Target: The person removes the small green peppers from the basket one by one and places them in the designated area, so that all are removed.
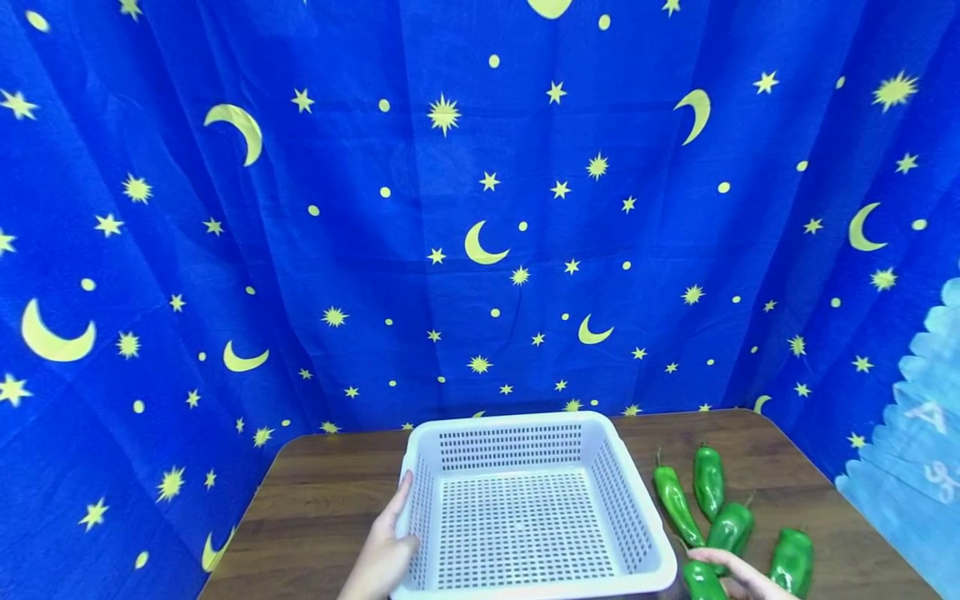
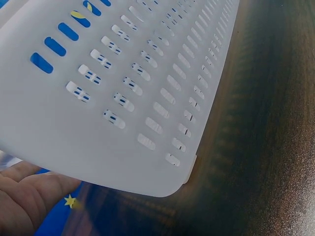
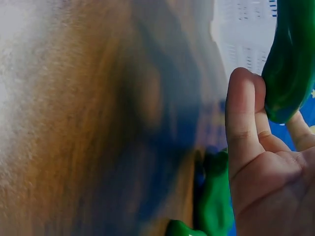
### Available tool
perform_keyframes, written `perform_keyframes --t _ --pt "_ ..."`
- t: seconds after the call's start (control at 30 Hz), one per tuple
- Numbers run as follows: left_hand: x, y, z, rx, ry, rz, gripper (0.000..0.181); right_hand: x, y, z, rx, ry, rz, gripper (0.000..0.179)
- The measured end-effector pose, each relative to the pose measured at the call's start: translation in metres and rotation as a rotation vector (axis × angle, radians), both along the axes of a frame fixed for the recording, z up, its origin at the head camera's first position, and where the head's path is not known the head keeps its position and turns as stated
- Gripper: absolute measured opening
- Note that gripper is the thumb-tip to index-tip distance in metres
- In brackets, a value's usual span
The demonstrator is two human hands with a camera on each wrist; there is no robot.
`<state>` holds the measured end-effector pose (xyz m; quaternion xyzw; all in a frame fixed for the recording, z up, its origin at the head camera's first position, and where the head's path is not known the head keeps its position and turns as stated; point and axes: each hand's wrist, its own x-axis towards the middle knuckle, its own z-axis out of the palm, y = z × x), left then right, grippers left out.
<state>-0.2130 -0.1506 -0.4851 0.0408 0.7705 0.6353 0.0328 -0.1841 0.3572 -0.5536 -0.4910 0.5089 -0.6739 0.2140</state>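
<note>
A white plastic basket [image 1: 525, 588] with slotted walls stands at the middle of the table. My left hand [image 1: 386, 554] grips its left rim, the thumb over the edge. In the left wrist view the hand [image 2: 29, 199] shows at the rim, beside the slotted basket wall [image 2: 98, 147]. Right of the basket, my right hand [image 1: 738, 575] pinches a green pepper [image 1: 703, 581] near the table's front. The right wrist view has this pepper [image 3: 294, 54] between the fingertips and thumb. Beyond that hand lie a slim green pepper [image 1: 677, 502] and a stout green pepper [image 1: 731, 528].
Another green pepper [image 1: 708, 482] lies farther back, and one more pepper [image 1: 792, 562] lies to the right. The brown wooden table [image 1: 315, 500] borders a blue curtain [image 1: 480, 292] with yellow moons and stars. Light blue fabric [image 1: 915, 467] hangs at the right.
</note>
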Motion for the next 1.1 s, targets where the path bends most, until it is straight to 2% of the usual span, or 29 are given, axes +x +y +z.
perform_keyframes --t 0.13,0.23,0.37,0.43,0.6,0.73,1.1 --pt "0.000 0.000 -0.001 -0.001 -0.003 -0.003 0.096 0.000 -0.005 -0.008 -0.042 -0.121 0.054 0.082" --pt "0.000 0.000 -0.001 0.000 -0.002 -0.006 0.095 -0.002 -0.005 -0.012 -0.037 -0.170 0.057 0.080" --pt "0.000 0.001 -0.002 0.003 0.003 -0.010 0.095 -0.002 -0.005 -0.016 0.002 -0.159 0.003 0.079" --pt "0.000 0.001 -0.002 0.005 0.007 -0.011 0.095 -0.003 -0.004 -0.017 0.004 -0.137 0.002 0.080" --pt "0.001 0.002 -0.001 -0.014 0.033 -0.011 0.095 -0.008 -0.005 -0.020 -0.024 -0.178 0.091 0.079" --pt "0.001 0.002 0.001 -0.029 0.032 -0.005 0.096 -0.009 -0.004 -0.022 -0.029 -0.223 0.119 0.079" --pt "0.001 0.000 0.000 -0.002 -0.001 -0.008 0.098 -0.018 -0.011 -0.026 -0.017 -0.206 0.185 0.079"
